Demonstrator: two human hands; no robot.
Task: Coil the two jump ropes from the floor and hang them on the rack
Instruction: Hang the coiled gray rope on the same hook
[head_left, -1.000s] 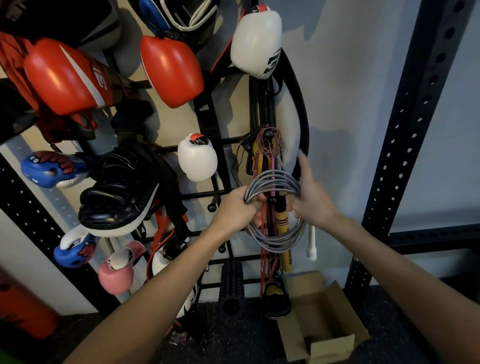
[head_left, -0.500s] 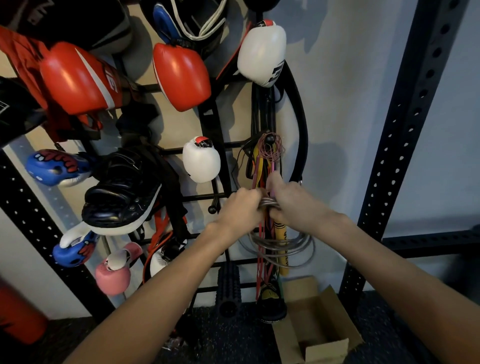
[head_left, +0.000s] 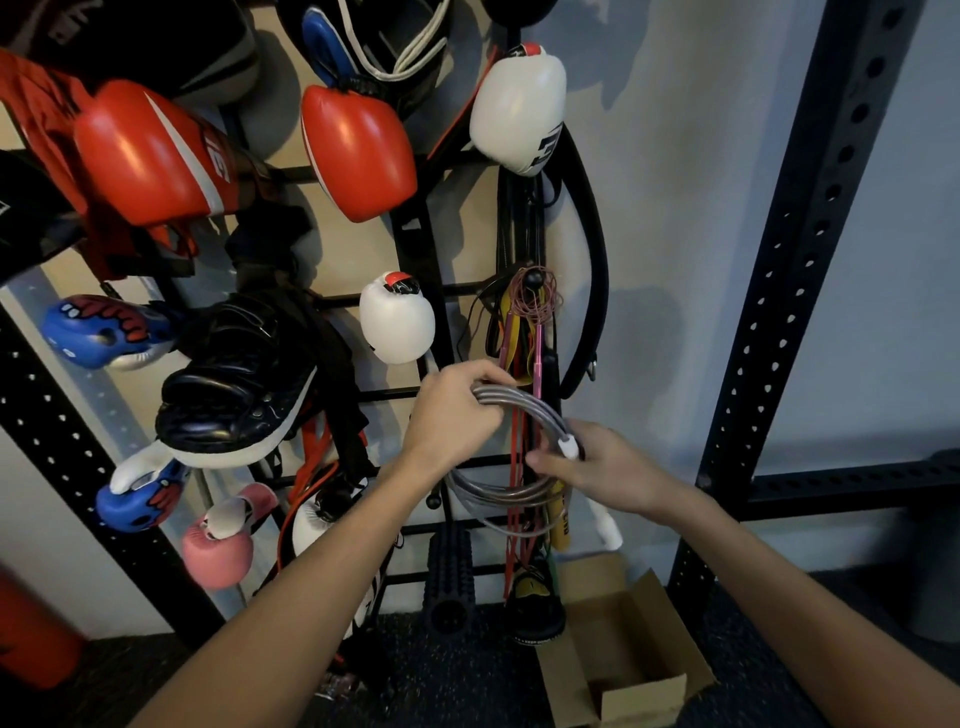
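Note:
A coiled grey jump rope (head_left: 498, 493) hangs in front of the black wall rack (head_left: 415, 244). My left hand (head_left: 457, 410) grips the top of the coil. My right hand (head_left: 587, 467) pinches the coil's right side by a white handle end (head_left: 569, 446); another white handle (head_left: 608, 527) dangles below it. A thin pink jump rope (head_left: 535, 301) hangs coiled on a ball-tipped peg (head_left: 533, 279) just above, with its pink handle (head_left: 537, 358) pointing down.
Red, white, blue and pink boxing gloves, a black shoe (head_left: 234, 395) and bands crowd the rack. An open cardboard box (head_left: 623, 639) and a black foam roller (head_left: 449, 577) sit on the floor below. A perforated black upright (head_left: 769, 312) stands to the right.
My hands have moved apart on the grey coil: the left stays at its top, the right has slid down to the white handle end. The camera has shifted slightly.

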